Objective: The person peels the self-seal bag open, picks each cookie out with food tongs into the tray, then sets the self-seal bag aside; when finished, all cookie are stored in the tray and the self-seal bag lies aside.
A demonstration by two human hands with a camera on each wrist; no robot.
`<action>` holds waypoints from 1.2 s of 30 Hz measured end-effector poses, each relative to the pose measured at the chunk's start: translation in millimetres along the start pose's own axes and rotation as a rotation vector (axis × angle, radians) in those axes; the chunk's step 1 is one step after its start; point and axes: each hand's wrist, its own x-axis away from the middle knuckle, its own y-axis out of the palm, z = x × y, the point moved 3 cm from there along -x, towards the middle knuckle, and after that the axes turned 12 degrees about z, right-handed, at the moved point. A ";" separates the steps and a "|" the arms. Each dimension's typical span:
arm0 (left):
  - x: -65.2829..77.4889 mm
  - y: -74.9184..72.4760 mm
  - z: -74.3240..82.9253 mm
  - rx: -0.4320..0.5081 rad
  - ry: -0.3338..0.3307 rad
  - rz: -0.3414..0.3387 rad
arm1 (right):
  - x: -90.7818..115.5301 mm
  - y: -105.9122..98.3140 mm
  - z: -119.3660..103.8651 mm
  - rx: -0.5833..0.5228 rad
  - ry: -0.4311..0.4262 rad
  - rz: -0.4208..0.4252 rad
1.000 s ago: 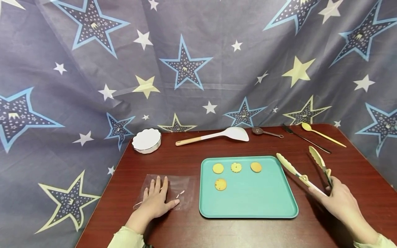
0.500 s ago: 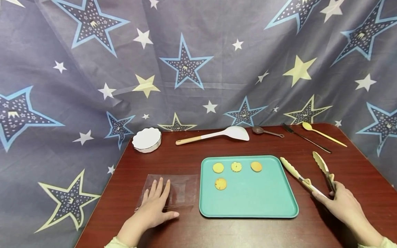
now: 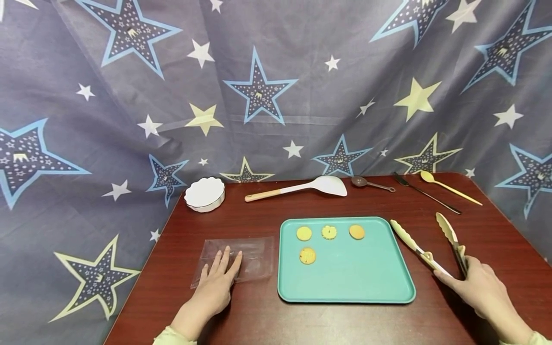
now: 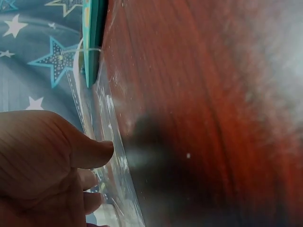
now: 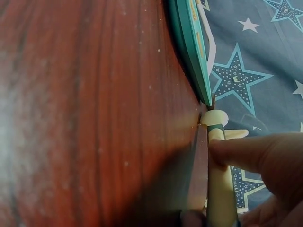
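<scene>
My left hand (image 3: 214, 286) lies with spread, straight fingers on a flat clear plastic bag (image 3: 256, 258) left of the tray. In the left wrist view its thumb (image 4: 97, 152) reaches the bag's near edge. My right hand (image 3: 480, 287) grips a pair of tongs (image 3: 424, 256) by the handles, arms spread apart and nothing between the tips. The tips point away from me, beside the tray's right edge. On the teal tray (image 3: 345, 287) lie several cookies: a round one (image 3: 304, 234), a flower-edged one (image 3: 329, 233), a browner one (image 3: 356, 232) and a speckled one (image 3: 307, 256).
Along the table's back edge are a white fluted dish (image 3: 204, 195), a white spatula with a wooden handle (image 3: 327, 186), a brown slotted spoon (image 3: 360, 181), a thin dark long-handled utensil (image 3: 424, 192) and a yellow spoon (image 3: 450, 187). A star-patterned curtain (image 3: 276, 72) hangs behind.
My left hand has shifted slightly, and the plastic bag now lies flatter and a little farther from me. The tongs moved slightly right and toward me. The cookies stay in place.
</scene>
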 end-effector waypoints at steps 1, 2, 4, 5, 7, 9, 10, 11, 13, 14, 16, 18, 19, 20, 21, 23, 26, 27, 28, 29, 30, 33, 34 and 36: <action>-1.2 -0.8 0.3 0.001 0.003 0.008 | 0.3 0.2 0.4 0.012 0.011 -0.010; -2.1 -1.2 0.0 -0.004 0.006 0.010 | 0.5 0.3 0.8 0.026 0.022 -0.019; -2.8 -2.6 0.2 -0.007 0.009 0.011 | 1.1 0.7 1.7 0.057 0.045 -0.039; -3.2 -2.8 -0.3 -0.006 0.013 0.014 | 1.4 0.9 2.0 0.070 0.053 -0.048; -3.6 -2.6 -1.4 -0.005 0.018 0.018 | 1.7 1.1 1.6 0.091 0.068 -0.064; -3.6 -2.1 -3.1 -0.005 0.023 0.027 | 2.7 1.5 0.6 0.101 0.073 -0.073; -3.5 -1.5 -4.1 -0.007 0.025 0.031 | 3.6 1.5 -0.2 0.106 0.078 -0.077; -3.4 -1.1 -4.8 -0.009 0.027 0.035 | 4.5 1.3 -1.0 0.109 0.084 -0.080; -3.3 -0.4 -5.9 -0.017 0.025 0.039 | 7.0 1.1 -2.3 0.117 0.106 -0.094; -3.1 -0.6 -6.2 -0.021 0.023 0.041 | 8.6 0.9 -3.0 0.122 0.123 -0.103; -2.3 -1.7 -6.2 -0.027 0.018 0.041 | 12.0 0.4 -4.3 0.133 0.155 -0.122; -2.0 -3.2 -6.3 -0.029 0.013 0.046 | 15.1 -0.5 -5.6 0.140 0.176 -0.132; -2.0 -3.7 -6.5 -0.030 0.011 0.047 | 16.2 -0.9 -5.9 0.143 0.184 -0.134; -2.0 -4.3 -6.5 -0.027 0.011 0.047 | 16.8 -1.1 -6.1 0.146 0.187 -0.134; -2.0 -4.7 -6.4 -0.026 0.011 0.046 | 17.0 -1.4 -6.3 0.148 0.188 -0.132; -2.7 -4.8 -6.7 -0.024 0.007 0.042 | 16.7 -1.5 -6.2 0.147 0.184 -0.126; -2.7 -6.1 -5.3 -0.020 0.000 0.029 | 15.2 -0.1 -6.1 0.140 0.173 -0.119; -2.6 -6.5 -4.9 -0.020 -0.001 0.027 | 15.0 0.6 -6.6 0.136 0.169 -0.117; -2.4 -7.1 -4.4 -0.020 -0.003 0.025 | 14.8 1.3 -6.9 0.131 0.163 -0.113; -2.3 -7.5 -4.1 -0.019 -0.003 0.024 | 14.8 2.1 -7.4 0.128 0.161 -0.110; -2.2 -7.9 -3.8 -0.019 -0.003 0.022 | 14.9 2.9 -7.7 0.125 0.161 -0.110; -2.5 -8.4 -3.9 -0.006 -0.003 0.011 | 15.5 4.6 -8.5 0.127 0.165 -0.116; -2.6 -8.5 -4.3 0.001 -0.005 0.004 | 15.4 4.6 -8.6 0.133 0.164 -0.123; -3.1 -8.7 -5.8 0.025 -0.013 -0.018 | 15.1 3.7 -8.6 0.149 0.159 -0.139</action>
